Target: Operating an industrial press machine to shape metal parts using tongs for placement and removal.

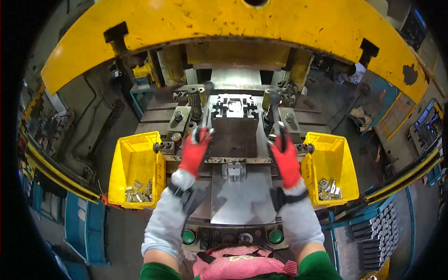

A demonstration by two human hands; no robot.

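Note:
My left hand (195,151), in a red glove with dark fingertips, is closed around a slim grey stick-like tool (205,116) with a dark round end. My right hand (285,156), gloved the same way, grips a matching stick-like tool (276,122). Both tools point away from me, blurred at their far ends, on either side of the press die (235,137). On the die's far part lies a bright silver cut-out metal piece (234,107). Between my forearms, a small stack of metal parts (234,171) sits at the far end of a smooth metal plate (242,200).
Yellow bins with small metal pieces stand left (115,172) and right (352,172). The press's yellow frame (228,21) arches overhead. Guide posts (194,100) flank the die. Green buttons (188,236) are near my waist. Stacked metal parts (385,233) lie at the lower right.

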